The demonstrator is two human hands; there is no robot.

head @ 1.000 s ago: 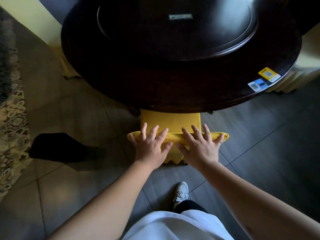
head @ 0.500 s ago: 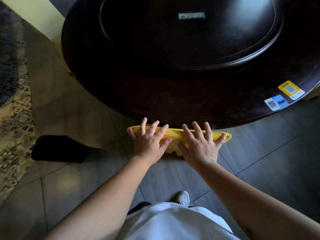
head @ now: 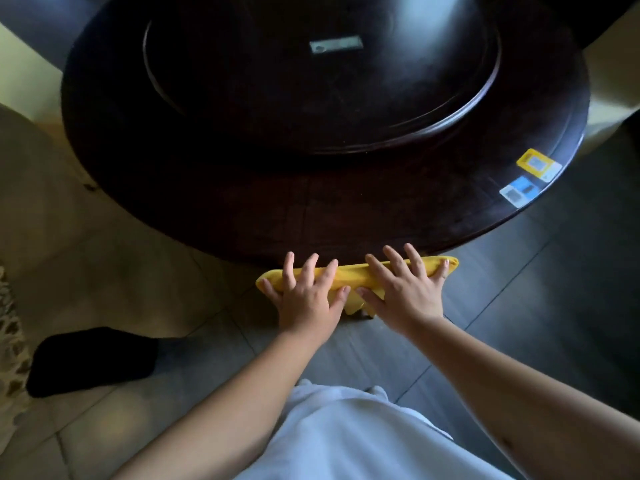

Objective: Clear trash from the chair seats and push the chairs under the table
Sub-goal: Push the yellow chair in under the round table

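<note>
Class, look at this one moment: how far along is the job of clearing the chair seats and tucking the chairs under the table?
Done, apparently: the yellow chair is tucked in, its seat hidden beneath the round table; whether trash was cleared cannot be seen. In hand: the left hand and right hand press flat on the chair's top edge. Left: letting go; other chairs, pale shapes at the frame edges, cannot be judged.

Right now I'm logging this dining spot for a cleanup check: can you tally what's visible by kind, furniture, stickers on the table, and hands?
Yellow-covered chair backs: 1
Dark round wooden tables: 1
Round turntable discs on the table: 1
Stickers on the table: 2, one yellow, one blue
Hands: 2, left hand and right hand, both pressing on the chair back
Total: 7
</note>
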